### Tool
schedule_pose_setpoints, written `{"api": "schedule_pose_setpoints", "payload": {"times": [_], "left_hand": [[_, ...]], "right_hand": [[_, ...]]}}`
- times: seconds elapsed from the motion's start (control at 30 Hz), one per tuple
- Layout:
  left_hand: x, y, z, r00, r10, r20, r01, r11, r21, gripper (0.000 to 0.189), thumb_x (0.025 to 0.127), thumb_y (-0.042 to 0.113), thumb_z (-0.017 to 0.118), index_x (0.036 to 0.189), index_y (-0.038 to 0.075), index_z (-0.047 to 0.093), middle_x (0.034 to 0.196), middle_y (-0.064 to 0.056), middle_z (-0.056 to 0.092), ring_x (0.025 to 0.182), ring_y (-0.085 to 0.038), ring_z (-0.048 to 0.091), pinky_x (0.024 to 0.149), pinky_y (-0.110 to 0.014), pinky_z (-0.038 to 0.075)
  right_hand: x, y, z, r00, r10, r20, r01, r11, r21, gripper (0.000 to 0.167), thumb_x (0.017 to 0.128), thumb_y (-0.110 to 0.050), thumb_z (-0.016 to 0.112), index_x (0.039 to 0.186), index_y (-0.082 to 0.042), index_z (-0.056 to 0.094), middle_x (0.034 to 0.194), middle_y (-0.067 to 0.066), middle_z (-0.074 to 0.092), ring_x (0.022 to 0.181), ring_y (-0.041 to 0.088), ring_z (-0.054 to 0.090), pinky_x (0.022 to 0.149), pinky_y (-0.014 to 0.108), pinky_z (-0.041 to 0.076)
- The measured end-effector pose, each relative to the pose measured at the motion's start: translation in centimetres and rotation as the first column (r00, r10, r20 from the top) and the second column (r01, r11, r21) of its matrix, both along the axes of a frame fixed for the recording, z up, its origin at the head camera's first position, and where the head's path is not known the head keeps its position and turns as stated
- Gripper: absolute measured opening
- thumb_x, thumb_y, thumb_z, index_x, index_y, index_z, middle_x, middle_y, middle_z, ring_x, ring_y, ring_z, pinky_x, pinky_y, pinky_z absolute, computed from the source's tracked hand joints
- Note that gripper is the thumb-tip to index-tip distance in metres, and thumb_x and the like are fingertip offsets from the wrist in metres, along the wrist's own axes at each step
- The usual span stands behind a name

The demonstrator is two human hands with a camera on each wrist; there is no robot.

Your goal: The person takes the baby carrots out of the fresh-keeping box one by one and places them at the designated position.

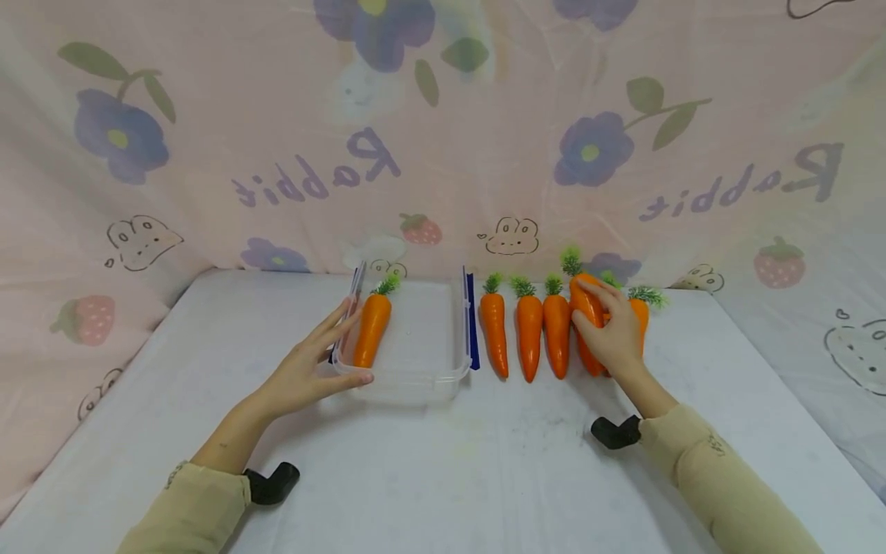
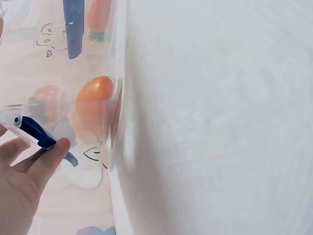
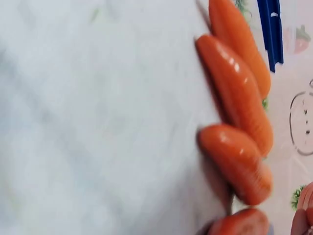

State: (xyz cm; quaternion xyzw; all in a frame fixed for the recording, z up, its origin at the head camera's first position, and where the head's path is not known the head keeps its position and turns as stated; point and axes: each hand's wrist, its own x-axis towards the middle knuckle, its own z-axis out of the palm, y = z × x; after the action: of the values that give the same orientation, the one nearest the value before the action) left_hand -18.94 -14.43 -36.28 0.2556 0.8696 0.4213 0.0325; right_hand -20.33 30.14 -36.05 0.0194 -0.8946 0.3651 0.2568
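Note:
A clear plastic box (image 1: 453,375) with blue side latches (image 1: 474,327) stands on the table, one orange toy carrot (image 1: 374,327) lying along its left side. My left hand (image 1: 308,369) holds the box's front left corner, thumb at the front rim and fingers along the left wall. In the left wrist view its fingers touch a blue latch (image 2: 36,132). My right hand (image 1: 616,327) grips a carrot (image 1: 587,296) with a green top, over the right part of the row. Part of that carrot and those beneath it are hidden by the hand.
Three carrots (image 1: 529,331) lie side by side between the box and my right hand. Another carrot (image 1: 640,312) shows past the hand, partly covered. Behind the white table (image 1: 443,477) hangs a printed cloth (image 1: 457,154).

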Motion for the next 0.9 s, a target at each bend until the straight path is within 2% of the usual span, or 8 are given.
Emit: {"api": "schedule_pose_setpoints", "payload": {"times": [0.1, 0.27, 0.53, 0.7, 0.9], "left_hand": [[0.0, 0.1, 0.1, 1.0, 0.0, 0.004, 0.0, 1.0, 0.001, 0.09, 0.081, 0.039, 0.076, 0.152, 0.036, 0.022, 0.163, 0.007, 0.003, 0.146, -0.035, 0.018, 0.103, -0.064, 0.036], [0.0, 0.1, 0.0, 1.0, 0.007, 0.011, -0.007, 1.0, 0.006, 0.09, 0.08, 0.04, 0.077, 0.152, 0.038, 0.022, 0.162, 0.008, 0.003, 0.146, -0.034, 0.018, 0.103, -0.064, 0.036], [0.1, 0.0, 0.0, 1.0, 0.011, 0.009, -0.011, 1.0, 0.006, 0.089, 0.08, 0.04, 0.077, 0.152, 0.037, 0.023, 0.162, 0.009, 0.003, 0.146, -0.034, 0.018, 0.103, -0.064, 0.036], [0.0, 0.1, 0.0, 1.0, 0.009, 0.003, -0.009, 1.0, 0.0, 0.089, 0.08, 0.039, 0.077, 0.152, 0.036, 0.023, 0.162, 0.009, 0.003, 0.146, -0.035, 0.019, 0.103, -0.063, 0.036], [0.0, 0.1, 0.1, 1.0, 0.008, 0.01, -0.008, 1.0, -0.003, 0.089, 0.08, 0.04, 0.077, 0.152, 0.035, 0.023, 0.162, 0.009, 0.003, 0.146, -0.034, 0.019, 0.103, -0.063, 0.036]], "right_hand": [[0.3, 0.8, -0.1, 1.0, -0.022, 0.017, 0.021, 1.0, 0.018, 0.044, 0.088, -0.011, 0.06, 0.132, -0.005, 0.058, 0.142, 0.025, 0.042, 0.116, 0.047, 0.049, 0.086, 0.059, 0.046], [0.5, 2.3, -0.2, 0.998, -0.059, 0.015, 0.059, 0.997, 0.051, 0.046, 0.089, -0.012, 0.057, 0.134, -0.004, 0.054, 0.138, 0.031, 0.042, 0.117, 0.052, 0.045, 0.088, 0.066, 0.041], [0.7, 4.6, -0.5, 0.993, -0.118, -0.013, 0.118, 0.992, 0.047, 0.047, 0.088, -0.011, 0.055, 0.134, -0.001, 0.052, 0.133, 0.034, 0.044, 0.117, 0.052, 0.043, 0.091, 0.065, 0.036], [1.0, 5.8, -0.6, 0.988, -0.153, 0.031, 0.151, 0.987, 0.059, 0.047, 0.09, -0.011, 0.052, 0.136, 0.001, 0.05, 0.132, 0.036, 0.042, 0.119, 0.052, 0.04, 0.093, 0.064, 0.034], [1.3, 7.1, -0.7, 0.969, -0.213, 0.122, 0.211, 0.977, 0.03, 0.049, 0.094, -0.011, 0.045, 0.142, 0.002, 0.041, 0.137, 0.039, 0.036, 0.124, 0.055, 0.034, 0.098, 0.066, 0.03]]}}
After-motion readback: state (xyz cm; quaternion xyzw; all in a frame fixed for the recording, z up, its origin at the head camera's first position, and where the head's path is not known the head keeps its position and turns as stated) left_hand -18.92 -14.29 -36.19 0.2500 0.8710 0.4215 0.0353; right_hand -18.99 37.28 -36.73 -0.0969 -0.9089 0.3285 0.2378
